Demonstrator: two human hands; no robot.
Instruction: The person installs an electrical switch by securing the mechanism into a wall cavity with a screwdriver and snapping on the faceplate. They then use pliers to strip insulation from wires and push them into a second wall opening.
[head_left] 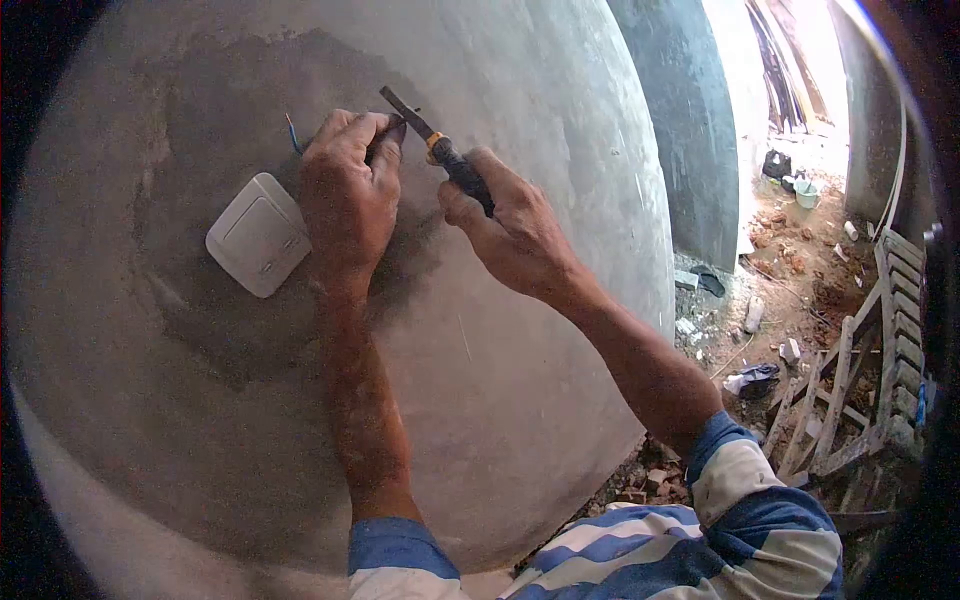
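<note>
My left hand (350, 195) is raised against the wall, thumb and fingers pinched together beside the tool's blade. What they pinch is too small or hidden to make out. In my right hand (525, 225) is a black-handled tool (465, 172) with an orange collar and a narrow, dark, flat blade, like a knife. The blade tilts up and left, close to my left fingertips. A blue wire (294, 134) with a bare copper tip sticks out just left of my left hand. Below it, a white switch plate (258, 237) sits tilted on the wall, partly behind my left wrist.
Dark damp-looking plaster surrounds the switch plate on the grey wall (480, 400). At right, a doorway opens onto rubble-strewn ground (775, 255) with a pale bucket (806, 193). A wooden ladder-like frame (850, 370) leans at the far right.
</note>
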